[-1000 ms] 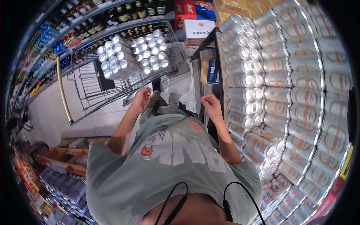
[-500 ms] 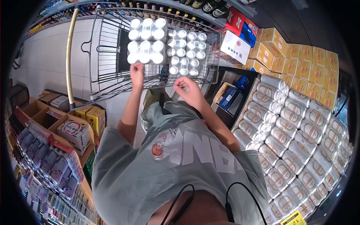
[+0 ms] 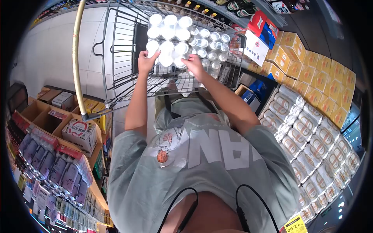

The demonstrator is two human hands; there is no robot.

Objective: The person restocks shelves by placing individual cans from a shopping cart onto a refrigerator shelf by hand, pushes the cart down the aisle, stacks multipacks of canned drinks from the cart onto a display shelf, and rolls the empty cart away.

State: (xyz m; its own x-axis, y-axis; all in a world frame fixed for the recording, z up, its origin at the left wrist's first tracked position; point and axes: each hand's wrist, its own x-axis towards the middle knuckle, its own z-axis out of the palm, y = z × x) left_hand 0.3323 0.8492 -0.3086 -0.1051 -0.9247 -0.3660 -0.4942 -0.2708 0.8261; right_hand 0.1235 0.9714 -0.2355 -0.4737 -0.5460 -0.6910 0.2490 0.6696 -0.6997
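Observation:
A pack of white-topped cans (image 3: 167, 44) stands in the wire shopping cart (image 3: 116, 62) ahead of me. My left hand (image 3: 148, 61) grips its near left corner, thumb and fingers round the end can. At the near right corner, my right hand (image 3: 194, 65) holds the same pack, fingers against the last can. Right of it, smaller packs of silver-topped cans (image 3: 211, 48) sit lower in the cart, partly covered by the pack and my right hand.
The cart's gold-coloured handle bar (image 3: 78, 58) is on the left. Cardboard boxes (image 3: 50, 120) and bottle packs line the lower left. On the right are stacked silver cans (image 3: 307, 139) and yellow cartons (image 3: 322, 77). Bottles (image 3: 237, 6) stand on the shelf beyond the cart.
Both hands have reached forward and taken hold of the white-topped pack's near corners. That pack now overlaps the smaller packs more. The whole view has shifted slightly.

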